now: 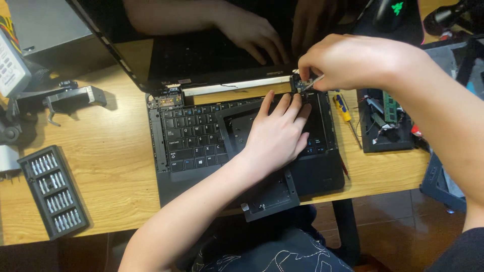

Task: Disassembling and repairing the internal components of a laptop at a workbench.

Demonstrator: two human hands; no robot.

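So there's a black laptop [242, 131] lying open on the wooden surface [111, 161], sitting dead centre with the screen tipped back toward 12 o'clock. The strip between keyboard and hinge is off, so you can see bare metal and a small circuit board at the top left corner.

The left hand [277, 133] lies flat, palm down, on a loose black cover panel [262, 151] that rests slantwise across the keyboard, its lower corner hanging past the front edge at about 6 o'clock. The fingers [295, 108] are stretched out straight and a bit spread, pointing to 1 o'clock, pressing on the panel rather than gripping anything.

The right hand [353, 63] comes in from 3 o'clock and hovers over the right hinge corner. Its fingers are pinched nearly closed around a thin silvery tool [315, 81], looks like a slim screwdriver or tweezers, can't tell which. The tip pokes down into the hinge area right above the left fingertips.

Other stuff around: a yellow-and-blue screwdriver [344, 110] just to the right of the laptop at 3 o'clock, a black tray of parts [385, 121] beyond it, and a case of screwdriver bits [53, 191] over at 8 o'clock. A black clamp-looking bracket [70, 96] sits at 10 o'clock.
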